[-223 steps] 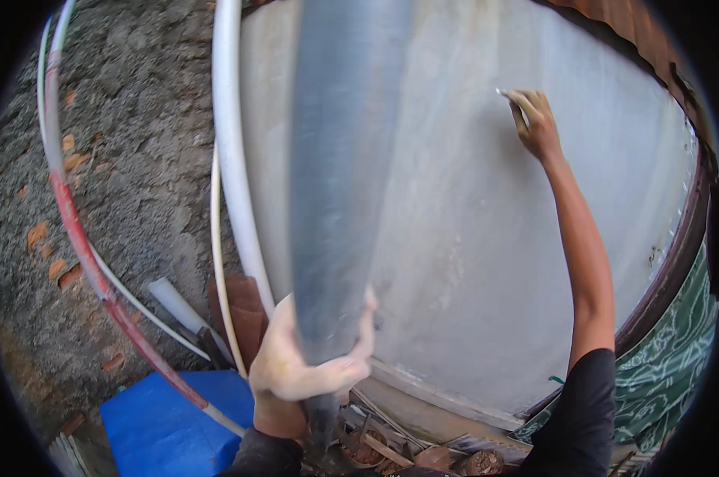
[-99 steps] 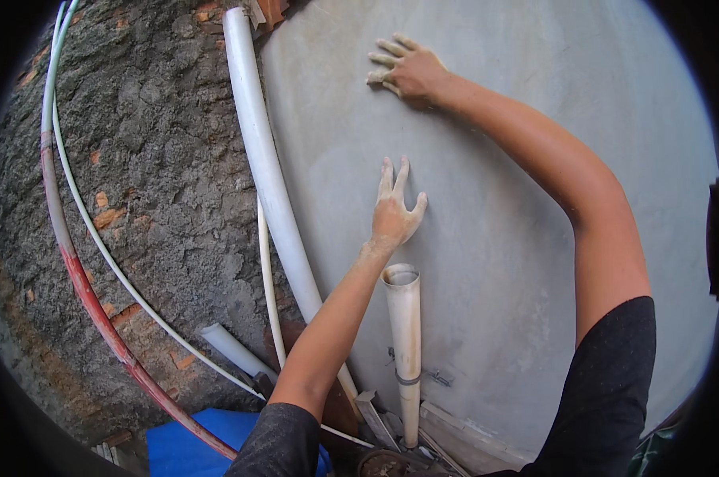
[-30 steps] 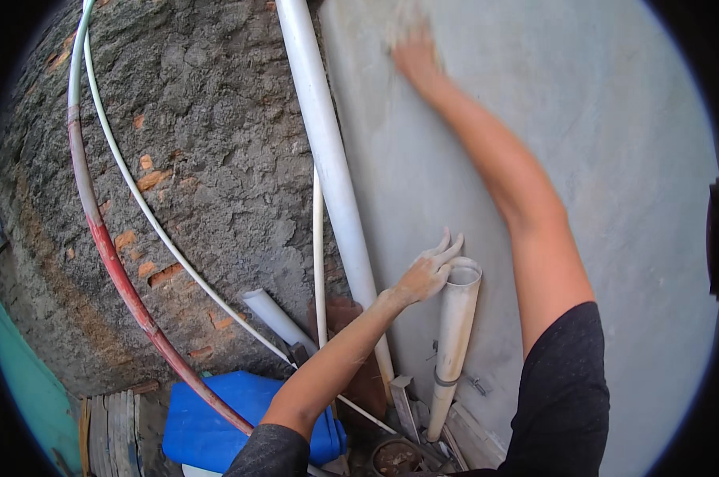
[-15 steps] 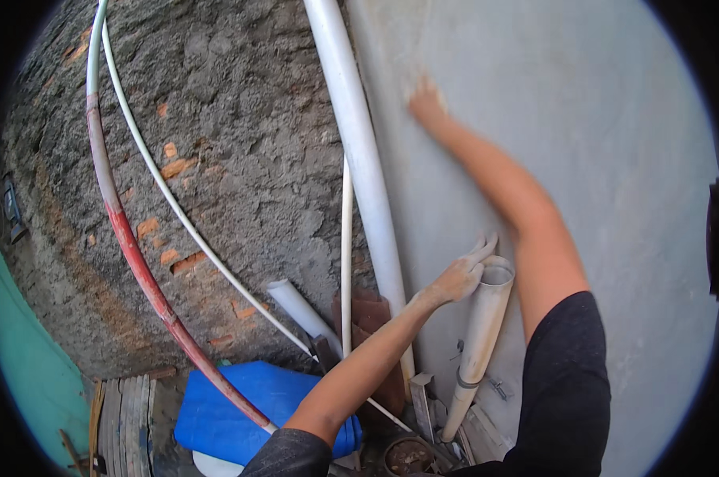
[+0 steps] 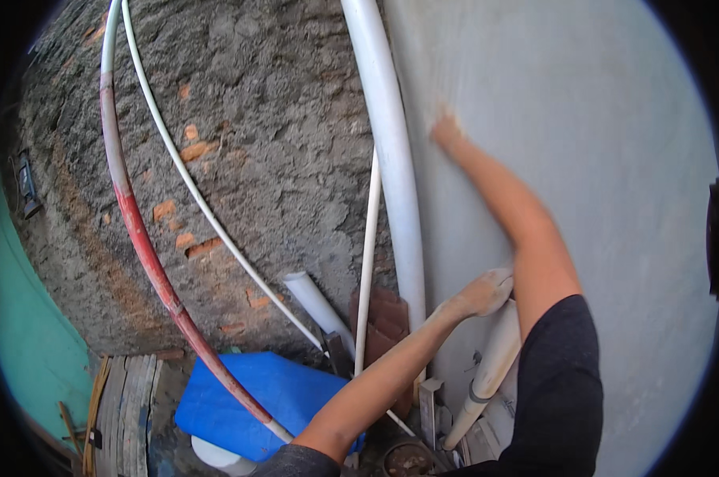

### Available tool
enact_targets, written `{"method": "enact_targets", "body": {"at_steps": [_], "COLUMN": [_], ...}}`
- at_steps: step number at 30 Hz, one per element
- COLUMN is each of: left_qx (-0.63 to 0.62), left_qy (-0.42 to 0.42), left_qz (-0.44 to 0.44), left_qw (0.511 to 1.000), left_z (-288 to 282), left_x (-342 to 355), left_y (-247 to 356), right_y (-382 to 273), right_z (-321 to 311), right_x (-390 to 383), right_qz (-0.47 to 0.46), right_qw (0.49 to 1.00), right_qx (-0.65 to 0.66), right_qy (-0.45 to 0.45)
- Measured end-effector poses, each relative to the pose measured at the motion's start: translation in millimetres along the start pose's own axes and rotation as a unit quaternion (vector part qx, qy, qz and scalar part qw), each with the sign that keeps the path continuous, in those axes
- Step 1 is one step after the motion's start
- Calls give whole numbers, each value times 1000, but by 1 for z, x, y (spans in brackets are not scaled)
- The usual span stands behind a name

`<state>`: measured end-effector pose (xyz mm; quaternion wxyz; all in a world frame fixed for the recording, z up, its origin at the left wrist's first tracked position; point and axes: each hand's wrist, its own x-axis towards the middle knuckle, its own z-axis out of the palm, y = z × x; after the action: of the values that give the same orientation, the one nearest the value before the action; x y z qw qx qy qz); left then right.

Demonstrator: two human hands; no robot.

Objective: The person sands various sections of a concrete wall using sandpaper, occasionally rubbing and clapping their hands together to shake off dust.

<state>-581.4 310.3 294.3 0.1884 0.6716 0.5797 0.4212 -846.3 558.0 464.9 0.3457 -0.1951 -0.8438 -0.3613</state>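
Note:
My right hand, smeared by motion, is up against the smooth grey wall, with its arm stretched out. Its fingers are too blurred to read, and I cannot make out anything in it. Lower down, my left hand, whitish with dust, is at the upper end of a pale plastic pipe that leans upright by the wall. Its fingertips and the pipe's mouth are hidden behind my hand and right arm. Whether it grips the pipe does not show.
A thick white pipe runs up the wall corner. Thinner pipes, one partly red, cross before the rough brick and mortar wall. Below stand a blue plastic container, stacked boards, a short pipe offcut and a round pot.
The view has shifted, so the scene sits further right. My left hand has turned over the pipe's end, its raised fingers now out of sight. My right hand stays at the wall, still blurred.

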Motion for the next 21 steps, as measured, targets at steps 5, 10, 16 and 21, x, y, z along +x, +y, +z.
{"method": "enact_targets", "body": {"at_steps": [5,10,16,21], "left_qx": [75,51,110,61], "left_qy": [84,74,-8,90], "left_qz": [-12,61,-157,74], "left_qw": [994,994,981,991], "left_z": [-26,-23,-36,-13], "left_x": [-27,-11,-27,-25], "left_y": [-33,-19,1,-36], "right_y": [70,53,-63,96], "right_z": [-230,-131,-85,-229], "right_x": [103,82,-9,36], "right_qz": [4,87,-251,28], "right_qw": [985,973,963,960], "right_qx": [65,-16,-42,-85], "right_qy": [161,213,-85,267]}}
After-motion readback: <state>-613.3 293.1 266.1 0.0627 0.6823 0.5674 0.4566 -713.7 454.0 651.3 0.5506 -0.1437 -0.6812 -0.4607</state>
